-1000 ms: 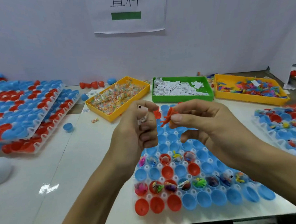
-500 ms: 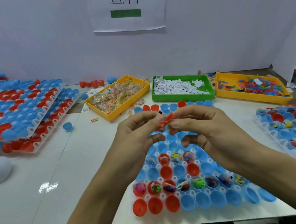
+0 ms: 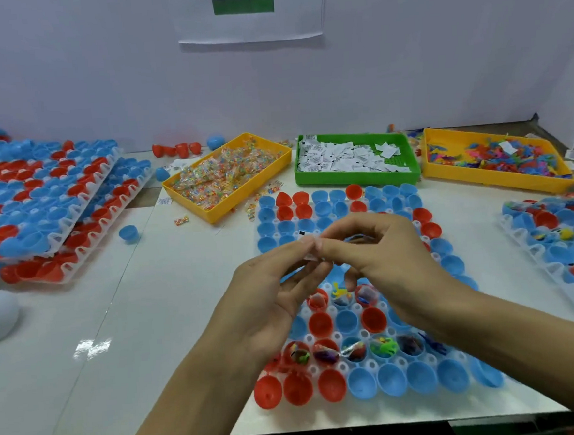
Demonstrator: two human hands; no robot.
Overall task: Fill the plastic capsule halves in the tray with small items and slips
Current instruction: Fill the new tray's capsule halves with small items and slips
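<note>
the tray (image 3: 330, 416) of capsule halves (image 3: 345, 320) lies on the bench; its nearer rows hold a few filled cups, most beyond are empty. above it, the left hand (image 3: 270, 293) and right hand (image 3: 379, 248) together pinch a slip (image 3: 309, 241), not yet dropped in.

— How many bins along the desk's far edge?
— Three: a yellow bin of sweet packets (image 3: 228, 174), a green bin of paper slips (image 3: 354, 158), a yellow bin of small toys (image 3: 494, 160).
— Hands?
— Two, a left hand (image 3: 267, 296) and a right hand (image 3: 383, 254).
— Loose capsule halves at the far edge?
— Several red ones (image 3: 175, 149), blurred, and one blue half (image 3: 215, 141).
</note>
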